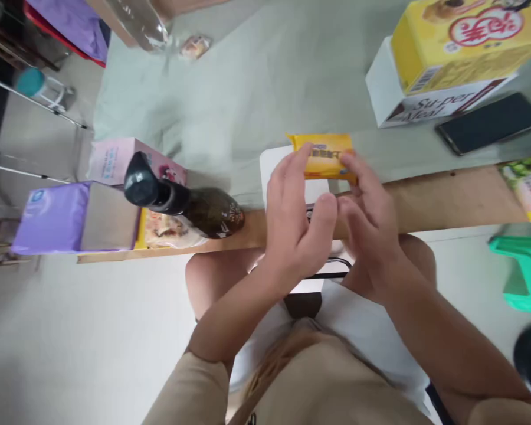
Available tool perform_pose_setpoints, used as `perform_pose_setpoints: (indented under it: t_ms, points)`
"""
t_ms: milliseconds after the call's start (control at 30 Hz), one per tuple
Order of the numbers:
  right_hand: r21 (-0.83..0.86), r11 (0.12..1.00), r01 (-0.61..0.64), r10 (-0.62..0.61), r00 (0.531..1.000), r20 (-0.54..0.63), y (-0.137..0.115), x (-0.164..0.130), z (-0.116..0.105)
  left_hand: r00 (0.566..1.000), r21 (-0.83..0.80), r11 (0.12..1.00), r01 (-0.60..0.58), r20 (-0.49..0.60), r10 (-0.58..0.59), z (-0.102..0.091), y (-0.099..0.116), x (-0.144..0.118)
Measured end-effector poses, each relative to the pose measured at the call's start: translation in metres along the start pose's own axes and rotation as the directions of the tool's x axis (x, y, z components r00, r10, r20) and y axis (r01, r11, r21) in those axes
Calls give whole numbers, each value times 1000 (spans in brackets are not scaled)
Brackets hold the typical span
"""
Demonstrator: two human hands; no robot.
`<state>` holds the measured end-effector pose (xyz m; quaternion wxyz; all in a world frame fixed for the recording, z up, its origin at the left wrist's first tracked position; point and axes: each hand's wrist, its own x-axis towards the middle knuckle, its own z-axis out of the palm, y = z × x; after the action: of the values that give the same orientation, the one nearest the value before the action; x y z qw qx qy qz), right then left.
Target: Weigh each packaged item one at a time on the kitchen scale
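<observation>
A small yellow wrapped packet with printed lettering is between my hands at the table's near edge. The fingers of my left hand lie against its left part. At its right end are the fingertips of my right hand. Both thumbs sit close together below the packet, apart from it. Under and behind my left hand shows a white flat piece, partly covered. How firmly each hand grips is partly hidden by the fingers.
Left along the edge stand a dark pump bottle, a pink box, a purple pack and a clear food bag. At right are a yellow box on a white box, a phone and a green stool.
</observation>
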<state>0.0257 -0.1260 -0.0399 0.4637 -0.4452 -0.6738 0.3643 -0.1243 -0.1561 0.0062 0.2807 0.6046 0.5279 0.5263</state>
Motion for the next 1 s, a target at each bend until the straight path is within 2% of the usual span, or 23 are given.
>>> perform_pose_setpoints:
  t_ms: [100,233,433,533,633,767,900,1000]
  points:
    - [-151,988,17,-6,997,75,1,7,15,996,-39,995,87,0,-87,-15,-16,-2]
    - [-330,943,53,-30,997,73,3,6,23,979,-77,977,201,47,-198,-20,-25,-2]
    - [-408,910,78,-29,992,126,8,1,33,955,-126,947,296,44,-293,-27,-31,-3]
    - [-469,875,118,-45,986,163,9,-1,33,951,-96,946,308,14,-308,-31,-36,-4]
    - [-524,841,137,-71,987,144,7,3,25,970,-34,971,238,-39,-239,-33,-41,-6]
    - [-489,852,187,-194,980,38,12,30,11,994,41,999,10,-110,-5,-40,-50,-9]
    - [-385,902,197,-286,939,-190,37,65,6,984,72,983,-167,-53,171,-47,-68,-11]
    - [-286,937,200,-292,898,-329,54,71,6,972,68,972,-226,-51,230,-46,-83,-16]
